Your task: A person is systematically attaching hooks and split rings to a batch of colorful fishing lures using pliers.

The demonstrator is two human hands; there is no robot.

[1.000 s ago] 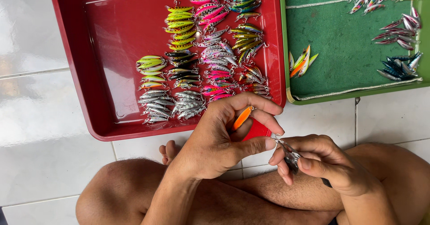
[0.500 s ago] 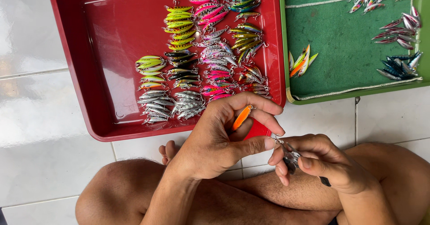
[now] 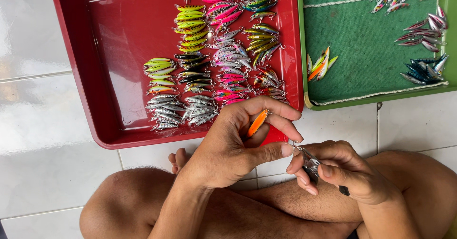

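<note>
Tiles (image 3: 43, 139) of glossy white cover the floor where we sit cross-legged, bare knees at the bottom of the view. On the floor ahead of us lies a red tray (image 3: 114, 53), its right half filled with small fishing lures (image 3: 214, 63) sorted in clusters by colour: yellow-green, pink, silver, dark. Touching its right side is a green tray (image 3: 371, 48) lined with green cloth, holding a few orange and yellow lures near its left edge and silver, pink and blue ones toward the right. Our left hand (image 3: 228, 148) hovers over the near rim of the red tray, palm turned toward us, fingers curled; an orange lure (image 3: 257, 123) is gripped between index and middle fingers, while thumb and forefinger pinch something tiny that we cannot make out. Our right hand (image 3: 342, 172) rests above the right shin, closed around small pliers (image 3: 310, 163), whose tips meet the left thumb tip. Both hands are close together, just in front of the red tray.
</note>
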